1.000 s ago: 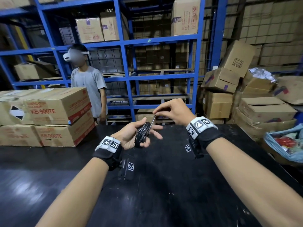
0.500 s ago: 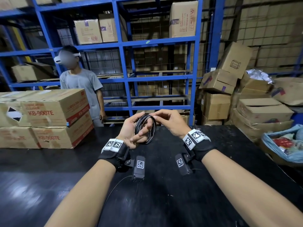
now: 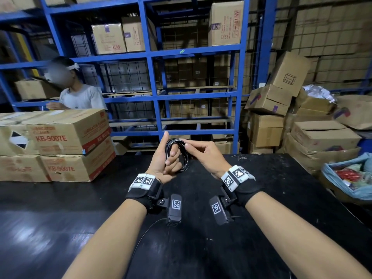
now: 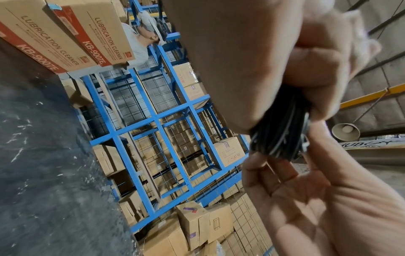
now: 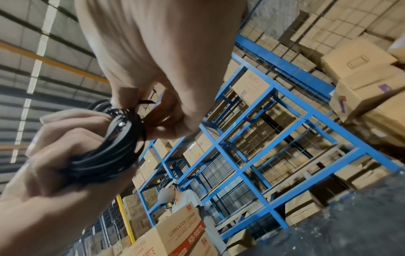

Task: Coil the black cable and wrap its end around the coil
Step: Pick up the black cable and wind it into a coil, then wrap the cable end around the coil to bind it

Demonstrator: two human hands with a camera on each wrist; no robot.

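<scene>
The black cable (image 3: pixel 177 156) is gathered into a coil of several loops, held in the air above the black tabletop (image 3: pixel 281 190), between the two hands. The left hand (image 3: pixel 164 164) has its fingers curled round one side of the coil, with the thumb standing upright behind it; its grip is clamped on the bundle. The right hand (image 3: pixel 203 156) pinches a strand at the top of the coil between thumb and forefinger. In the right wrist view a thin loose end (image 5: pixel 147 101) projects just beside that pinch, and one turn crosses the bundle there (whether it is pulled tight cannot be told). A metal connector tip (image 5: pixel 120 124) shows among the loops.

Judgement: coiling looks complete; the wrap of the end round the coil appears to be in progress, not secured.

Risks from this position:
- If the right pinch slips, the short end may spring back and the crossing turn undo itself.
- If the left fingers relax to let the end pass, the loops may fan out and drop to the tabletop.
- The remaining tail looks short, so it may be too little for another turn or tuck.
- Pulling hard across the bundle could kink the strand near the connector.
</scene>
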